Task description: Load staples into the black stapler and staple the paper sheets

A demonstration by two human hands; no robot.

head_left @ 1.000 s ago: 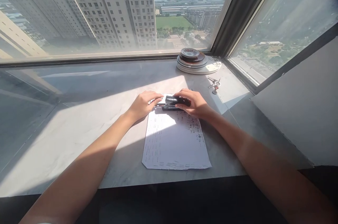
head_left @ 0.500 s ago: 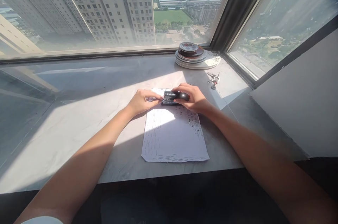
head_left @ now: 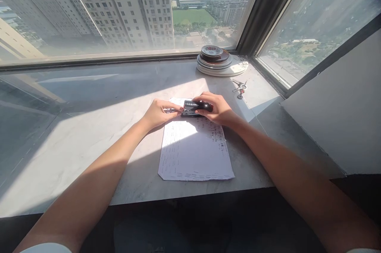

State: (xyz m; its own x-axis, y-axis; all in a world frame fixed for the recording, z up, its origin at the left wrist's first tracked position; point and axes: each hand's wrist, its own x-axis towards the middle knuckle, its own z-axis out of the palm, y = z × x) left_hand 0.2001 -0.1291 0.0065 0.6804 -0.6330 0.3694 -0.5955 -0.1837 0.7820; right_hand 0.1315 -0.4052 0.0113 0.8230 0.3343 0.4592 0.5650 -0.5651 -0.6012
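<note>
A black stapler [head_left: 190, 106] lies across the upper part of a white paper sheet [head_left: 196, 157]. My right hand [head_left: 217, 108] is wrapped round its rounded right end. From the other side, my left hand [head_left: 159, 112] pinches a thin metal piece [head_left: 170, 110] at the stapler's left end. Whether that piece is joined to the stapler I cannot tell. Rows of short dark marks, like staples, run along the sheet's left and bottom edges, with denser dark marks at its upper right.
Stacked plates [head_left: 214, 64] stand in the far window corner. Nearer on the right sits a small metal object with thin arms [head_left: 240, 88]. The marble sill [head_left: 89, 138] ends at a front edge close to me. Window panes border the back and right, with a white wall [head_left: 333, 118] alongside.
The whole view has shifted slightly, so everything appears a little higher. Less of the shiny metal at the stapler's left end shows between my hands. Both hands keep nearly the same places.
</note>
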